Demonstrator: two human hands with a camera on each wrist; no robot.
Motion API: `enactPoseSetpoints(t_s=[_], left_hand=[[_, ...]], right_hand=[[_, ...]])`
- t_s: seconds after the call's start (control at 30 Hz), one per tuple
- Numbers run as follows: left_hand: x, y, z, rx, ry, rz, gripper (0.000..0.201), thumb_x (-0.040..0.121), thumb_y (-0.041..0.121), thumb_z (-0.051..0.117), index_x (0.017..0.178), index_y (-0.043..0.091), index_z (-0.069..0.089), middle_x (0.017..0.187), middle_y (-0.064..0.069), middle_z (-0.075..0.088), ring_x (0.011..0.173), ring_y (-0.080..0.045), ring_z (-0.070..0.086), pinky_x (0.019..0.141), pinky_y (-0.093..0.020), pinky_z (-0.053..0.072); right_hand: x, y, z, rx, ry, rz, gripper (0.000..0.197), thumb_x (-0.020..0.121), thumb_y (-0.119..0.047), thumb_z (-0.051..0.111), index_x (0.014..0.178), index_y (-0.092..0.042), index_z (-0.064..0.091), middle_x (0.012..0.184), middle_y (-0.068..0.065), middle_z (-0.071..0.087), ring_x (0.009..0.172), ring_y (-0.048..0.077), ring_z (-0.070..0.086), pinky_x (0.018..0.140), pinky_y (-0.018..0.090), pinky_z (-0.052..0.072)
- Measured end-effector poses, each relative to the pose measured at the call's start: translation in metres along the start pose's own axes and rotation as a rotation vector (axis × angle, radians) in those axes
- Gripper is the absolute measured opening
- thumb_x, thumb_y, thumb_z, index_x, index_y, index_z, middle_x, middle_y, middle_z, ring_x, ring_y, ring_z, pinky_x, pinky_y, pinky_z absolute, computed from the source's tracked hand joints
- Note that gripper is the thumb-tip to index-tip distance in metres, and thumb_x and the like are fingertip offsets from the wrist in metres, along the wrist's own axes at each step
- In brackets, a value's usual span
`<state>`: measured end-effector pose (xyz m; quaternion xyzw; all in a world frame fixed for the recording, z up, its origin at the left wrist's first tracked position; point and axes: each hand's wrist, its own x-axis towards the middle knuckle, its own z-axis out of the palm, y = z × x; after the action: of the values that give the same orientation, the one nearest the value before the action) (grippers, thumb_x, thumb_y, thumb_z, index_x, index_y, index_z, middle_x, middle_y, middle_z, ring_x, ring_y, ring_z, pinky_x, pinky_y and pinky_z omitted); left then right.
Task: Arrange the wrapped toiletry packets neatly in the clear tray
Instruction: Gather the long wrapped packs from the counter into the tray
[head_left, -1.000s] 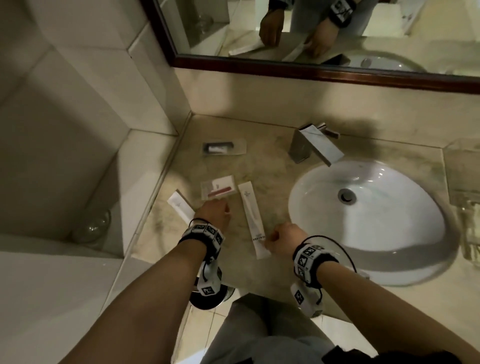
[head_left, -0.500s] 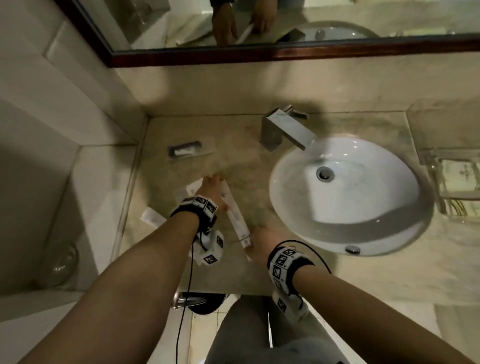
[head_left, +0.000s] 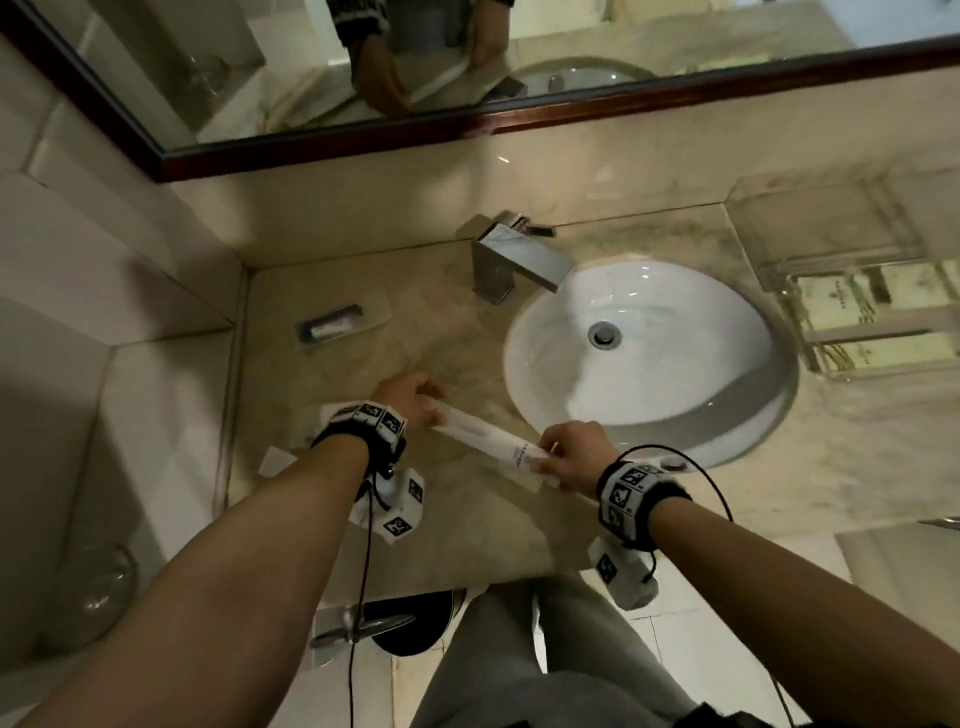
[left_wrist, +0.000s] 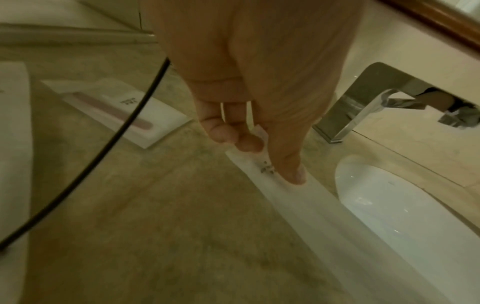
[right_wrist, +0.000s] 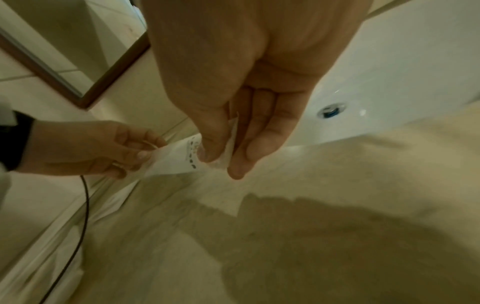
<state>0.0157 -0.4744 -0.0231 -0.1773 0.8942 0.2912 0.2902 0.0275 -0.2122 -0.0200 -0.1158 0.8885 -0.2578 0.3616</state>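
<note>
In the head view, a long white packet (head_left: 485, 434) stretches slantwise across the middle of the frame, above the marble counter (head_left: 457, 525) and just left of the white sink (head_left: 649, 358). The left hand (head_left: 410, 397) holds its upper-left end and the right hand (head_left: 574, 457) its lower-right end, fingers curled round the wrapper at both ends. The clear tray (head_left: 857, 322) sits at the right edge of the frame, well apart from the hands, with pale packets lying inside it. A clear-wrapped dark item (head_left: 340, 327) lies on the counter at centre left, a small white packet (head_left: 278, 462) shows at the counter's left edge below the left wrist, and a chrome faucet (head_left: 514, 262) stands above the sink under the mirror (head_left: 467, 67). In the left wrist view, the left hand (left_wrist: 249, 92) fills the top centre; its thumb presses flat along the top of the long white packet (left_wrist: 311, 205) while the curled fingers (left_wrist: 228, 135) close under it, pinching the wrapper, which runs off toward the lower right beside the sink (left_wrist: 405, 216). A flat packet with a pink strip (left_wrist: 122, 109) lies on the counter at the left, and the faucet (left_wrist: 363, 107) stands at the right. In the right wrist view, the right hand (right_wrist: 246, 92) hangs from the top centre and pinches the printed end of the long white packet (right_wrist: 179, 158) between thumb and forefinger, while the left hand (right_wrist: 91, 148), at centre left, pinches the other end; the sink (right_wrist: 389, 72) fills the upper right.
</note>
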Motion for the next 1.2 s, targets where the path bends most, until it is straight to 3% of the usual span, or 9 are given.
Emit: enactPoseSetpoints(t_s=[0.07,0.13,0.33,0.43,0.57,0.7,0.83,1.0,1.2], left_hand=[[-0.001,0.007,0.006,-0.054,-0.026,0.002,0.045,0.076,0.016,0.079,0.118,0.015,0.063,0.122,-0.008,0.065,0.111,-0.025,0.061,0.089,-0.029,0.049],[-0.001,0.015,0.009,-0.074,-0.043,0.008,0.048,0.074,0.02,0.082,0.118,0.017,0.064,0.117,-0.009,0.065,0.108,-0.025,0.061,0.089,-0.031,0.05],[-0.007,0.053,0.035,0.016,-0.18,0.024,0.049,0.074,0.032,0.081,0.118,0.025,0.061,0.104,-0.001,0.059,0.09,-0.02,0.057,0.068,-0.025,0.045],[-0.012,0.077,0.058,0.079,-0.178,0.04,0.028,0.075,0.03,0.078,0.1,0.031,0.067,0.093,0.003,0.065,0.083,-0.015,0.058,0.064,-0.023,0.043],[-0.02,0.107,0.085,0.079,-0.168,-0.022,0.017,0.077,0.035,0.074,0.088,0.021,0.073,0.07,0.006,0.061,0.072,-0.018,0.058,0.065,-0.028,0.045],[-0.03,0.149,0.112,0.062,-0.132,-0.034,0.015,0.082,0.035,0.072,0.086,0.02,0.07,0.074,0.001,0.061,0.074,-0.019,0.057,0.067,-0.027,0.042],[-0.033,0.18,0.131,0.022,-0.084,-0.065,0.022,0.076,0.044,0.075,0.076,0.023,0.068,0.077,0.001,0.065,0.075,-0.02,0.062,0.063,-0.024,0.042],[-0.032,0.205,0.141,0.015,-0.123,-0.112,0.037,0.078,0.051,0.072,0.064,0.019,0.061,0.067,-0.002,0.059,0.065,-0.019,0.055,0.063,-0.026,0.041],[-0.016,0.235,0.146,-0.1,-0.113,-0.041,0.032,0.082,0.043,0.072,0.065,0.017,0.065,0.061,-0.003,0.057,0.059,-0.02,0.053,0.06,-0.025,0.043]], right_hand=[[-0.01,0.013,-0.012,0.042,0.043,0.004,0.011,0.082,-0.03,0.072,0.082,-0.021,0.067,0.067,0.0,0.073,0.046,0.01,0.064,0.052,0.017,0.052],[-0.018,0.026,-0.023,0.078,0.079,0.014,0.01,0.082,-0.029,0.072,0.08,-0.021,0.066,0.064,0.0,0.073,0.042,0.008,0.062,0.049,0.014,0.049],[-0.029,0.072,-0.043,0.294,0.14,0.075,0.007,0.081,-0.017,0.072,0.087,-0.016,0.068,0.067,0.002,0.073,0.044,0.01,0.062,0.047,0.025,0.053],[-0.033,0.1,-0.058,0.408,0.117,0.09,0.005,0.082,-0.013,0.07,0.087,-0.012,0.069,0.07,0.004,0.074,0.049,0.014,0.063,0.051,0.027,0.055],[-0.035,0.142,-0.085,0.519,0.077,0.1,0.004,0.086,-0.006,0.067,0.085,-0.009,0.068,0.066,0.006,0.074,0.053,0.02,0.065,0.052,0.03,0.055],[-0.042,0.183,-0.117,0.508,0.109,0.066,0.015,0.09,-0.005,0.061,0.077,-0.003,0.069,0.061,0.006,0.071,0.038,0.01,0.058,0.044,0.025,0.049],[-0.044,0.214,-0.147,0.508,0.148,0.067,0.02,0.092,-0.005,0.057,0.079,0.003,0.07,0.065,0.01,0.072,0.035,0.01,0.054,0.045,0.024,0.049],[-0.044,0.244,-0.168,0.49,0.17,0.112,0.024,0.09,-0.007,0.055,0.073,-0.006,0.072,0.065,0.008,0.074,0.044,0.017,0.057,0.05,0.028,0.051],[-0.042,0.258,-0.183,0.618,0.282,0.254,0.027,0.093,-0.007,0.053,0.07,-0.009,0.068,0.061,0.008,0.071,0.041,0.017,0.051,0.043,0.023,0.047]])
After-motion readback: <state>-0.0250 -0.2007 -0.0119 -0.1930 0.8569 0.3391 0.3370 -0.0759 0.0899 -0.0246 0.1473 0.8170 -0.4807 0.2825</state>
